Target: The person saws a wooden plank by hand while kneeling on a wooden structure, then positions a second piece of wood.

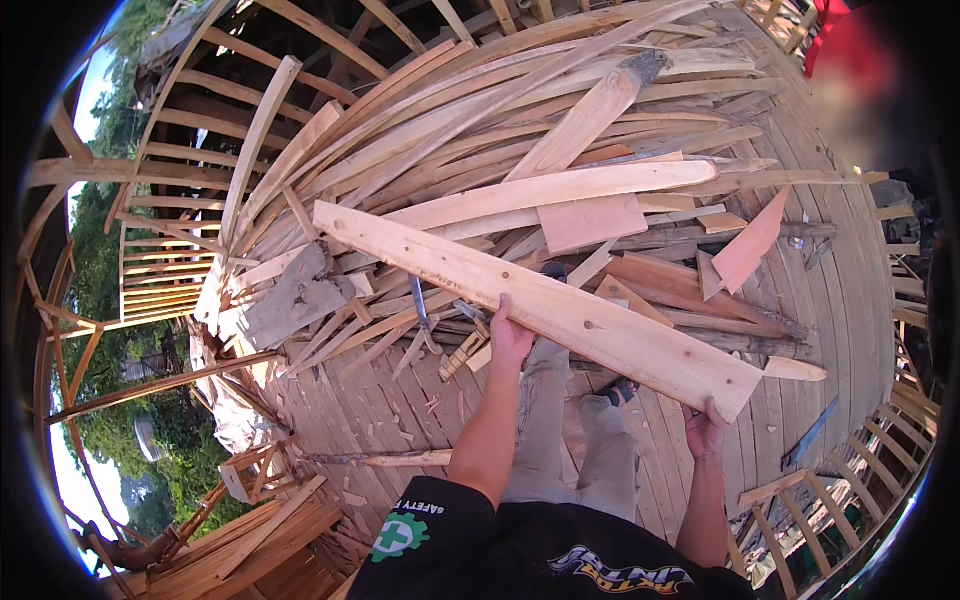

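Note:
A long, pale wooden plank (560, 305) with several knots lies across both my hands, slanting from upper left to lower right. My left hand (512, 335) grips its near edge around the middle, the thumb showing on the face. My right hand (706, 430) holds the plank close to its right end, thumb on top and fingers mostly hidden beneath. Under the plank's near edge, by my left hand, a tool with a curved handle and dark blade (422, 312) rests among the offcuts.
Beyond the plank spreads a pile of long curved timbers (450, 140), with a thick log (590, 120) on top. Reddish board pieces (755, 240) lie to the right. A blue handsaw (808, 435) sits on the plank floor (850, 300). Wooden ribs (815, 520) line the sides.

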Demonstrator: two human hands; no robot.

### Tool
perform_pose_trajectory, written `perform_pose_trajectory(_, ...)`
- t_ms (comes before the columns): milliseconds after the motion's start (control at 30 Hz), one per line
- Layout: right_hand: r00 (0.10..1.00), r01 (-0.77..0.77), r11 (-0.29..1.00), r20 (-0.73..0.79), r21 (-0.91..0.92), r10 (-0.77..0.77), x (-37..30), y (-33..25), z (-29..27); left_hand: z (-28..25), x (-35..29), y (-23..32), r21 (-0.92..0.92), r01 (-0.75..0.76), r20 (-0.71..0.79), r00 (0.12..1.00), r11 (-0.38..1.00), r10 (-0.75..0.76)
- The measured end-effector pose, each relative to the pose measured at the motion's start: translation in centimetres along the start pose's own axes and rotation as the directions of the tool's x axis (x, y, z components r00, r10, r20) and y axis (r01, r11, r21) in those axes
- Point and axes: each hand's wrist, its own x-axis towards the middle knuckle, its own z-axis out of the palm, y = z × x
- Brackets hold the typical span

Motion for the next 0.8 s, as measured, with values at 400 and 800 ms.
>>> perform_pose_trajectory(400, 0.861, 0.4, -0.694, -0.014, -0.598, 0.508, 32.9, 6.7, 11.5, -10.5, 0.7, 21.1, 0.291, -0.38, -0.301, 0.835, 0.878, 0.461)
perform_pose_trajectory(800, 0.843, 0.455, -0.873, 0.402, -0.176, 0.358, 52.6, 21.1, 30.4, -19.3, -9.0, 21.0, 0.308, -0.254, -0.785, 0.477, 0.917, 0.396)
